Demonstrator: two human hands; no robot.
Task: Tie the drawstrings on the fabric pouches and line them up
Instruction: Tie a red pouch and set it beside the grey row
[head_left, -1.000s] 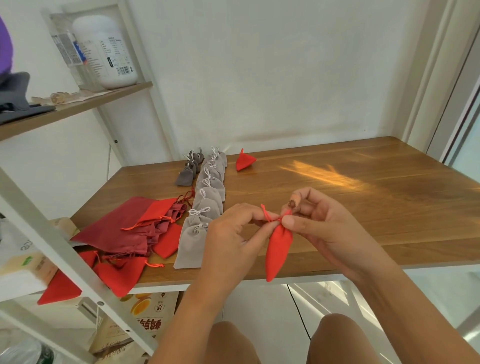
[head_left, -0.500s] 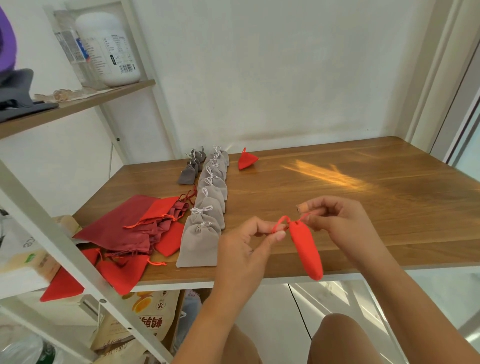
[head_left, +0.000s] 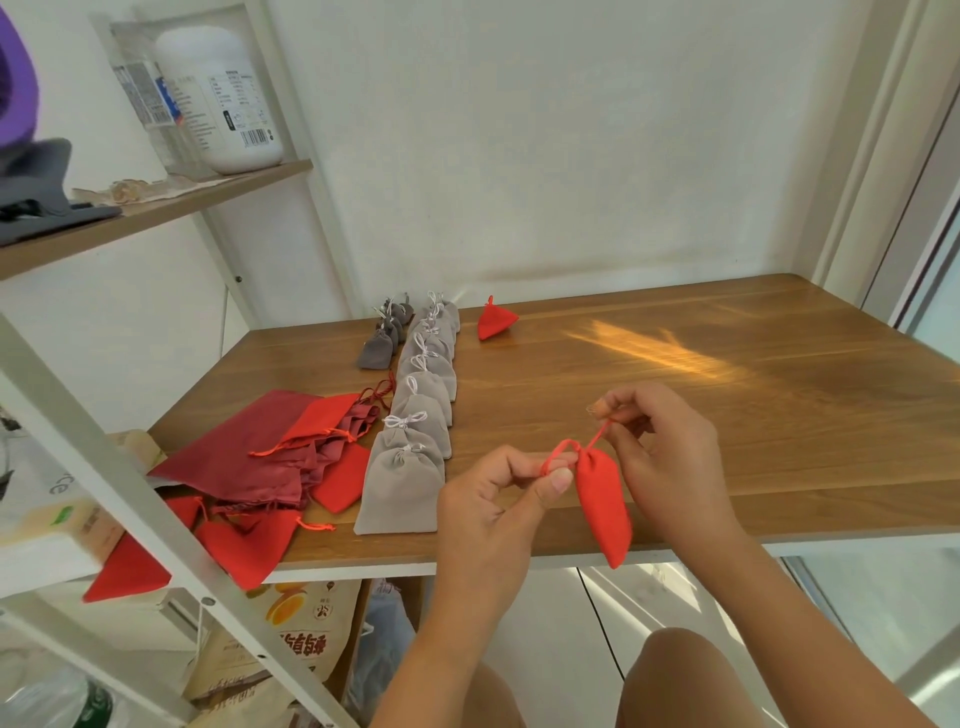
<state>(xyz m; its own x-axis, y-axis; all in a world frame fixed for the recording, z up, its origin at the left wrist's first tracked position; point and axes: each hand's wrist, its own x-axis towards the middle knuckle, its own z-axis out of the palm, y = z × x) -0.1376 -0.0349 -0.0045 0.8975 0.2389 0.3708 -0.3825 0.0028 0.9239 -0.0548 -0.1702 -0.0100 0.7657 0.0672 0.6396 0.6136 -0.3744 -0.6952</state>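
A small red pouch (head_left: 602, 501) hangs by its drawstrings over the table's front edge. My left hand (head_left: 498, 499) pinches a loop of the red drawstring (head_left: 558, 452) between thumb and fingers. My right hand (head_left: 660, 457) pinches the other string end, pulled up and to the right. A row of several tied light grey pouches (head_left: 421, 410) runs away from me on the wooden table (head_left: 727, 415). Beside its far end lie darker grey pouches (head_left: 382, 340) and one tied red pouch (head_left: 493, 322). A heap of untied red and maroon pouches (head_left: 270, 467) covers the table's left front corner.
A white shelf frame (head_left: 130, 493) slants across the left foreground. Its wooden shelf carries a large white jar (head_left: 223, 98) and grey cloth. Printed bags (head_left: 301, 639) stand under the table. My knees (head_left: 680, 670) show below the table edge. A wall closes the back.
The hands have drawn apart, stretching the drawstrings sideways. The red pouch has shifted right and now hangs tilted under my right hand.
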